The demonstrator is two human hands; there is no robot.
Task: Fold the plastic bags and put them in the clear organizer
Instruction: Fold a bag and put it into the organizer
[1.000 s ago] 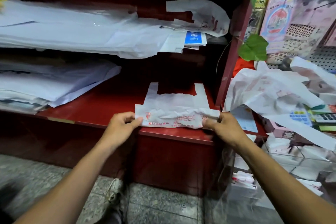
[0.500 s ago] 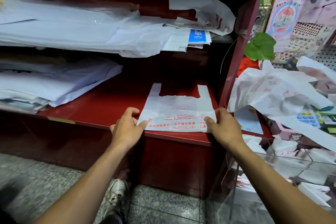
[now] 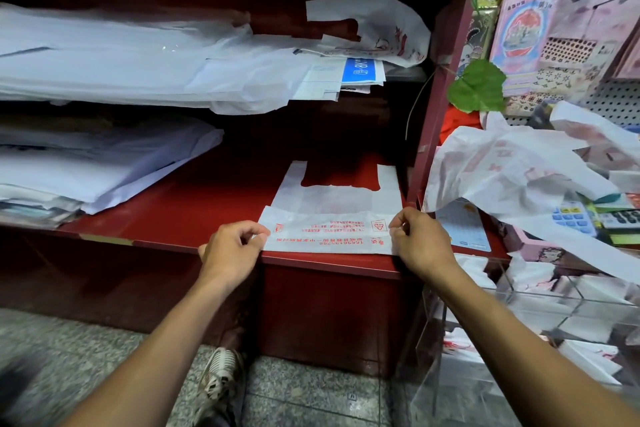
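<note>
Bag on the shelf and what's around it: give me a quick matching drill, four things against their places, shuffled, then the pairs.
Things:
1. bag
2. leaf
3. organizer
4. shoe

Places:
A. on the floor, between the forearms
B. lower right, beside the red counter
C. flat on the red shelf, near edge pinched by both hands
D. by the red post, above the loose bags at right

Pairs: 1-C, 2-D, 3-B, 4-A. The left hand and right hand each pinch one end of the bag's folded edge.
</note>
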